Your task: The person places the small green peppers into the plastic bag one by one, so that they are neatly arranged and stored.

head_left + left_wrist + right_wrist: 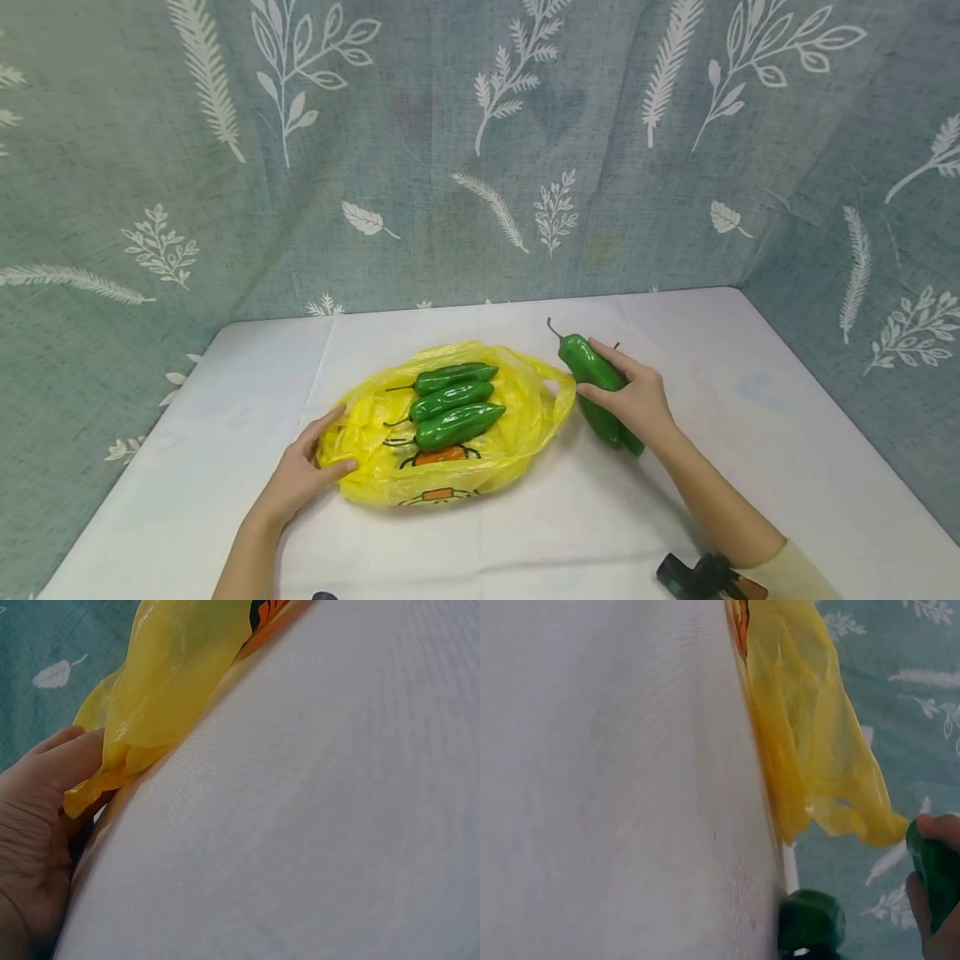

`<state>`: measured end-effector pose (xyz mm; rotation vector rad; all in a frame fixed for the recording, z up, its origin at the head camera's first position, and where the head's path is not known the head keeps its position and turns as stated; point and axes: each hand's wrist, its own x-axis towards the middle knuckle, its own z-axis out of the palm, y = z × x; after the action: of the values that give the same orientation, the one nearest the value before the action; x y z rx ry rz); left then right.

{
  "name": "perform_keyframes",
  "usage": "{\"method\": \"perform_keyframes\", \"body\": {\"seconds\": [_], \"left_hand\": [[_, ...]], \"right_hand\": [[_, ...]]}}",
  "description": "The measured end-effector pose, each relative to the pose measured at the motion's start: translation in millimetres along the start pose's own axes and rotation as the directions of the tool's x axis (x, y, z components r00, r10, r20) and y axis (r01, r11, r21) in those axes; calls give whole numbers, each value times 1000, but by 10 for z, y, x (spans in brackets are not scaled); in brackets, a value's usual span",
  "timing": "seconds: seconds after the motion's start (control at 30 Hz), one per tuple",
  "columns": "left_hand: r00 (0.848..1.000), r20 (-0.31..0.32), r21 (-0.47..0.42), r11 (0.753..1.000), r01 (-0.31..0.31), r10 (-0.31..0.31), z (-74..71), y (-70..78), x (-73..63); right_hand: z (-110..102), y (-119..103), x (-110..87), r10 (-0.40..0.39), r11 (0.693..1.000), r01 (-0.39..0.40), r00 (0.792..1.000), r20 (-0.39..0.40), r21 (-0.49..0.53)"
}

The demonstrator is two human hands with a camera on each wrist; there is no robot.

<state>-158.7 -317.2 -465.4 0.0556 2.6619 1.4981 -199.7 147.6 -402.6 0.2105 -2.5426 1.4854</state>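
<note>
A yellow plastic bag (360,492) lies spread on the table with its mouth up. Three green chili peppers (461,425) rest side by side on it, stems pointing left. My left hand (296,475) pinches the bag's left edge; in the left wrist view, yellow film (172,682) passes between thumb and fingers. Raised beside the bag's right edge, another green pepper (590,363) is gripped between the thumb and fingers of my right hand (637,398). Below that hand, more green peppers (600,421) lie on the table, partly hidden. In the right wrist view the held pepper (936,870) is cut off.
A white cloth covers the table (757,400). Grey-green fabric (420,208) with white leaf prints hangs behind and at both sides. A black strapped device (701,575) sits by the right forearm, and a small dark object (324,596) shows at the bottom edge.
</note>
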Motion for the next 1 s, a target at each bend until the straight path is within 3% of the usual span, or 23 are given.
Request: {"method": "perform_keyframes", "body": {"seconds": [0.4,0.57,0.8,1.0], "left_hand": [[1000,-3,1,1000,-3,3,2,9,-1],[1000,-5,-1,1000,-7,7,6,8,-3],[1000,-2,-19,1000,-22,22,9,13,-2],[1000,-1,-37,999,-23,23,10,10,-7]], "right_hand": [[230,-204,20,-176,984,176,983,42,18],[319,-292,20,-208,977,203,975,77,73],[444,-349,41,-322,946,317,942,94,67],[547,-422,30,-312,949,297,936,165,108]]}}
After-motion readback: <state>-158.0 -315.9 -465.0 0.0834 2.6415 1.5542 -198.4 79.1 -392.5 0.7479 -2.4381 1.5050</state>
